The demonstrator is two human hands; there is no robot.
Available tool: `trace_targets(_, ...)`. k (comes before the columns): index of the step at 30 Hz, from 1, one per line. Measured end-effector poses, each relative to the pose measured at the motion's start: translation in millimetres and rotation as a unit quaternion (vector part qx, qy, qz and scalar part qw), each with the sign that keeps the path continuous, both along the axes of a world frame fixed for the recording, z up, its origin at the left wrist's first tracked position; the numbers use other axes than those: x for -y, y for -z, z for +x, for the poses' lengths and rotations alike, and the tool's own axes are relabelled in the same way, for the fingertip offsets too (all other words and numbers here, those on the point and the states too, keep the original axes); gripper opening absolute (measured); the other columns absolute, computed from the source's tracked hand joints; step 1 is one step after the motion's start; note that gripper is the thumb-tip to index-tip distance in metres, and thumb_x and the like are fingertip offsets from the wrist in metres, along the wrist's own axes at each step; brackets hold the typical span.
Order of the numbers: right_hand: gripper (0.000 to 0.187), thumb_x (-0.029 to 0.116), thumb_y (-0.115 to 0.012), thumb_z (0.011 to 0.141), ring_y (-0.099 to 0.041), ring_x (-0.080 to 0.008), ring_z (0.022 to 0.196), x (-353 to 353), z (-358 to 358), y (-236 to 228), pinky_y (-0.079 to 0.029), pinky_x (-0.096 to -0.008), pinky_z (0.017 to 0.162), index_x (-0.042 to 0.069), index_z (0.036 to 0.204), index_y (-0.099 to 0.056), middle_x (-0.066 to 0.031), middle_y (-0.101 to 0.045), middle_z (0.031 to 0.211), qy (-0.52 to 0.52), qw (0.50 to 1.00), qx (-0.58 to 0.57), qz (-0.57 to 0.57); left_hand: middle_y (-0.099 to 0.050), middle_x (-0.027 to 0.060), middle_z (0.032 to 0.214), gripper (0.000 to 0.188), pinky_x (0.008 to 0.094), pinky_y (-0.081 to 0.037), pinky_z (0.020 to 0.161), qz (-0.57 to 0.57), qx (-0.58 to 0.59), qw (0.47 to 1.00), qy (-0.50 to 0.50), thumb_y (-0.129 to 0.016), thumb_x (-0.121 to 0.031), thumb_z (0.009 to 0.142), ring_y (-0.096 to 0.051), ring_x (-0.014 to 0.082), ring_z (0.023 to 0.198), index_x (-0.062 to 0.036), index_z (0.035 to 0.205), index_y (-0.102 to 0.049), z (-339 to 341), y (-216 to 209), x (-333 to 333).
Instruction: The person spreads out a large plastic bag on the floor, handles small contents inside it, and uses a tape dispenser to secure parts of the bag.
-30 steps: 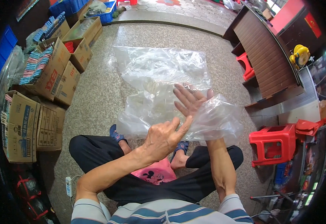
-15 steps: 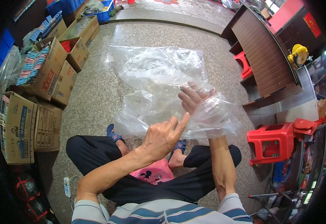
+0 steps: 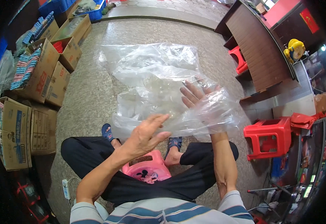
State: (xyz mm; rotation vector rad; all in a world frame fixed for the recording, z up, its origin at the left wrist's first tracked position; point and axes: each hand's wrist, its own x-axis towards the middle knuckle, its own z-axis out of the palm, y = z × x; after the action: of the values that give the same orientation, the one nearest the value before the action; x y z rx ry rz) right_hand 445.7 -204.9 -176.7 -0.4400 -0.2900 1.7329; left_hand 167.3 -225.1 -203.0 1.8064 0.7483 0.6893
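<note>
A large clear plastic bag lies spread and crumpled in front of me, its far end resting on the floor. My right hand reaches inside the bag, its fingers spread and seen through the film, with plastic gathered round the wrist. To the near left of it, my left hand hovers over the bag's near edge with thumb and fingers apart and nothing in them. Whether its fingertips touch the film I cannot tell.
Between my knees stands a pink plastic stool. Cardboard boxes with striped goods line the left side. A red stool and a brown wooden desk stand at the right. A white power strip lies at lower left.
My left hand has moved left and toward me, away from the right hand, and its pointing finger has given way to spread fingers. My right hand stays inside the bag.
</note>
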Motion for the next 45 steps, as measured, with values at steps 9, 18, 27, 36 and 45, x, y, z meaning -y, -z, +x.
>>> trace_targets(9,0.076,0.064,-0.028,0.107,-0.019,-0.0445,0.157,-2.4,-12.5,12.2,-0.021,-0.0584,0.127,0.014,0.165,-0.025,-0.0258,-0.021,0.169,-0.052,0.995,-0.065,0.045,-0.064,0.0076,0.097,0.071,0.0422,-0.044,0.082,0.208,-0.146,0.966,0.053,-0.074,-0.025,0.091,-0.064,0.0277,0.086,-0.0125,0.155,-0.045,18.3,5.0,23.8)
trace_targets(18,0.079,0.067,-0.036,0.104,-0.02,-0.0476,0.155,0.3,-13.2,9.5,-0.023,-0.0625,0.125,0.02,0.166,-0.02,-0.0281,-0.02,0.168,-0.044,0.996,-0.073,0.014,-0.061,0.0113,0.097,0.06,0.0398,-0.046,0.08,0.323,-0.198,0.92,0.1,-0.063,-0.023,0.097,-0.063,0.0271,0.088,-0.0183,0.154,-0.047,22.9,8.0,32.7)
trace_targets(27,0.078,0.066,-0.036,0.105,-0.021,-0.0462,0.156,-5.3,-12.6,8.9,-0.022,-0.0619,0.126,0.02,0.166,-0.021,-0.0268,-0.021,0.168,-0.025,0.997,-0.069,0.022,-0.059,0.0143,0.109,0.064,0.0432,-0.047,0.085,0.3,-0.236,0.918,0.104,-0.067,-0.023,0.097,-0.06,0.0297,0.095,-0.0187,0.157,-0.044,11.3,24.6,36.5)
trace_targets(36,0.076,0.066,-0.033,0.105,-0.022,-0.0463,0.155,-23.4,-11.9,14.9,-0.022,-0.0622,0.126,0.02,0.165,-0.024,-0.0252,-0.023,0.168,-0.044,0.995,-0.079,0.038,-0.062,0.017,0.118,0.056,0.0438,-0.05,0.09,0.239,-0.068,0.968,-0.025,-0.074,-0.019,0.092,-0.061,0.0327,0.103,-0.0093,0.144,-0.056,14.3,17.4,18.6)
trace_targets(45,0.072,0.068,-0.035,0.103,-0.024,-0.0409,0.156,-12.8,-7.0,17.4,-0.02,-0.0644,0.124,0.028,0.163,-0.031,-0.0136,-0.025,0.171,-0.076,0.996,0.041,0.027,-0.056,0.0242,0.141,0.063,0.0417,-0.052,0.098,-0.058,-0.118,0.937,-0.323,-0.071,-0.029,0.098,-0.06,0.0302,0.122,-0.0017,0.15,-0.047,-47.0,97.6,-38.4)
